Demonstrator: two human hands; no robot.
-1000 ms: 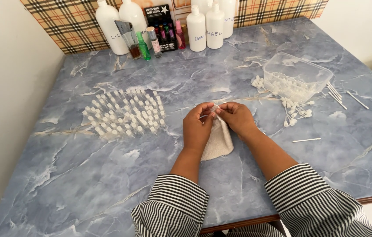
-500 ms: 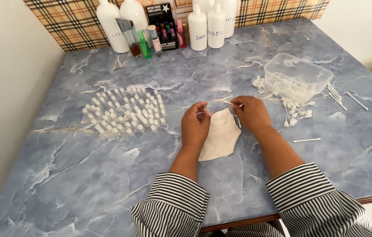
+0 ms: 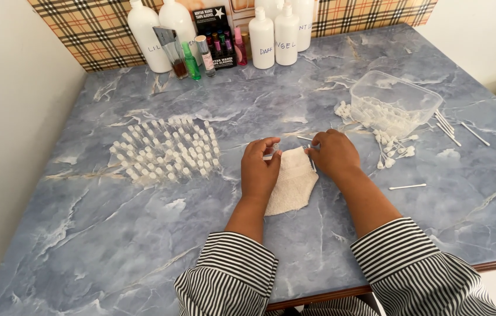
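white cloth (image 3: pixel 292 181), both hands, white bottles (image 3: pixel 274 38) behind

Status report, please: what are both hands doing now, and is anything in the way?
Left hand and right hand at the white cloth, pinching something small; cannot tell what. Cloth flat on the table. Small vials left, plastic tub right, both apart.

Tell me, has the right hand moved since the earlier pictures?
Yes. The right hand has moved away from the left hand, toward the clear plastic container.
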